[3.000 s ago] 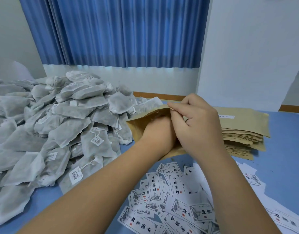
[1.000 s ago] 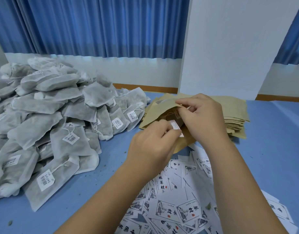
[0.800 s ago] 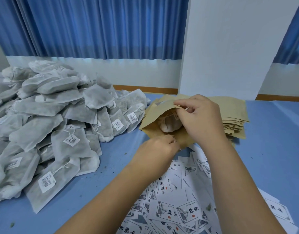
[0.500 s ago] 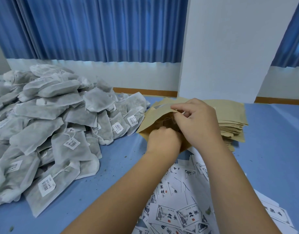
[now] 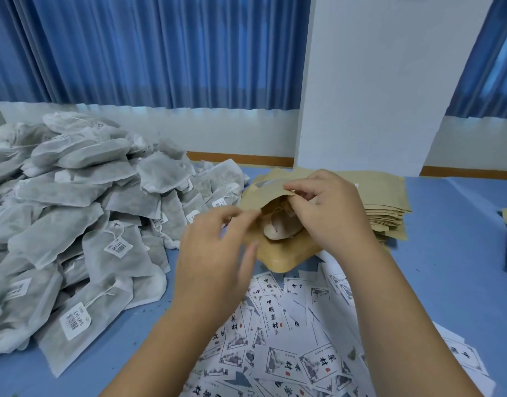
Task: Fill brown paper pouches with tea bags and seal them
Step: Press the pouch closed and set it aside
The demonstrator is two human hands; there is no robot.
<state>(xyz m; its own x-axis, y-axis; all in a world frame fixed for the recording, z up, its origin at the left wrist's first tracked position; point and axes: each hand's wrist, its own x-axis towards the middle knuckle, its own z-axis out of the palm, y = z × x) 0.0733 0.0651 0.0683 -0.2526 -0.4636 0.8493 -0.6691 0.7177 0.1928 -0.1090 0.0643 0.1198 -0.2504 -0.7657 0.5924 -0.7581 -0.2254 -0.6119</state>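
pouch (image 5: pixel 285 260) over the table (image 5: pixel 447 253), mouth open, one tea bag (image 5: pixel 278 233) inside, between the two sets of fingers. right hand (image 5: pixel 332 216) fingers (image 5: pixel 301 185) pinch the upper lip. left hand (image 5: pixel 215 253) at the lower lip, blurred; grasping or released, cannot tell. left of the fingers: loose tea bag pile (image 5: pixel 75 210). beyond them: empty pouch stack (image 5: pixel 389 202). nearer: printed labels (image 5: pixel 275 325). judgement: filling under way, seal not done, many bags left.

blue curtains (image 5: pixel 160 50) | white pillar (image 5: pixel 375 81) | white wall (image 5: pixel 218 130), wood trim (image 5: pixel 241 160) | blue table (image 5: pixel 452 253)
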